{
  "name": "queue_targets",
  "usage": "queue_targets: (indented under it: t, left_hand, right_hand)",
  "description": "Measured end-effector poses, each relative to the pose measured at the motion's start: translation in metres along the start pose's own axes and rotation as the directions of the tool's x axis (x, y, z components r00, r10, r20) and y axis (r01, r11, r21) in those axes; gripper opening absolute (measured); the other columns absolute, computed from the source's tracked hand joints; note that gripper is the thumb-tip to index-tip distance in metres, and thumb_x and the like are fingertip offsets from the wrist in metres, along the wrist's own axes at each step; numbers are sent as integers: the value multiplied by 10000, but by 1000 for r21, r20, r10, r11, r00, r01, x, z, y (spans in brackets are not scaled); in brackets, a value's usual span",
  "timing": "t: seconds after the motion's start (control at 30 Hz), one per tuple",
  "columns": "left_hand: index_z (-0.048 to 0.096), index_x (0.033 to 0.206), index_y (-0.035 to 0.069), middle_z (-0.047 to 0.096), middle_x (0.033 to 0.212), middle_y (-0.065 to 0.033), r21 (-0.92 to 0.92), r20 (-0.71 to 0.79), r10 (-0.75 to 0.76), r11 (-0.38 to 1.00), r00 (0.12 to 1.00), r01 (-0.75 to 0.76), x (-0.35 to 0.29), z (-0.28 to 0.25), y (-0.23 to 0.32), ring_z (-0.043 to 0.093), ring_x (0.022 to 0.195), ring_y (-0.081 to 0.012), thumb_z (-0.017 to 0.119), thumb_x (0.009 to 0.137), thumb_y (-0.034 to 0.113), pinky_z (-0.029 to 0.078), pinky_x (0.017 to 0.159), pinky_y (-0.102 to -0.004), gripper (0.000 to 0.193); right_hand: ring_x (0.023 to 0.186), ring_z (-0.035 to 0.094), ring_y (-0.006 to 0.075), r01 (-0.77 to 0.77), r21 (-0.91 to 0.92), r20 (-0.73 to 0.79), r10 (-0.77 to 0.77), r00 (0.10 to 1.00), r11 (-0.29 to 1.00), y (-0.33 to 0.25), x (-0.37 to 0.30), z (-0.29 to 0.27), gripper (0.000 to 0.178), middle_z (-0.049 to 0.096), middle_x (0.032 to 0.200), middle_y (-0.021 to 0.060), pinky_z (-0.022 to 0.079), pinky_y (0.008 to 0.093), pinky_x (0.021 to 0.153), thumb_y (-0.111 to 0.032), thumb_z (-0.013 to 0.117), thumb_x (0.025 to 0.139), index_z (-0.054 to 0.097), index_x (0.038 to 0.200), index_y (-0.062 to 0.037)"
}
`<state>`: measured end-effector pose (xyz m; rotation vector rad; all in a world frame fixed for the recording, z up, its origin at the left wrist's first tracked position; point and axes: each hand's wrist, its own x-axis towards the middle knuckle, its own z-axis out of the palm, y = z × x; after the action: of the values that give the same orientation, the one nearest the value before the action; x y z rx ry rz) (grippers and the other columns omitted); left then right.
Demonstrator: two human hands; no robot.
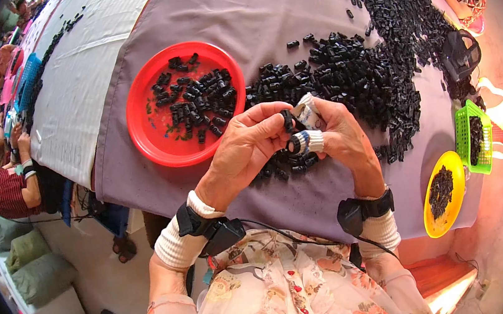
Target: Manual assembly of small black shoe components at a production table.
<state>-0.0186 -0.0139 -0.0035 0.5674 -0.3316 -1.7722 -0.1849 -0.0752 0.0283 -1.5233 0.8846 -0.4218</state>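
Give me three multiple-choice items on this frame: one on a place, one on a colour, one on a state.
1. Where does the red plate lie?
A. left of the hands
B. right of the hands
C. on the floor

2. What colour is the small basket at the table's right edge?
A. blue
B. green
C. white

3. What are the hands doing?
A. resting flat on the cloth
B. both pinching small black parts
C. lifting the yellow plate

Answers:
1 A: the plate sits on the purple cloth, to the person's left.
2 B: its mesh walls are green.
3 B: the left hand and right hand each pinch small black parts between them, above the cloth.
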Motion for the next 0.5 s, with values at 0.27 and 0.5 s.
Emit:
queue_targets:
  t: [0.27,0.5]
  left_hand:
    - [564,1045,-5,613,935,-75,52,-26,-16,999,1000,17,3,1,-2,583,790,-128,546,866,81,485,730,-276,199]
    - [566,1038,-10,614,942,-75,71,-18,-21,997,1000,22,4,0,-3,585,808,-126,552,862,76,485,734,-271,197]
  right_hand:
    - [585,438,88,76,-90,27,-74,997,993,-2,3,-6,284,516,632,15,378,266,524,-188,715,672,557,840,-21]
    - [566,426,84,58,-146,76,-47,996,988,0,2,-6,258,514,604,31,374,270,508,-197,700,697,563,828,-22]
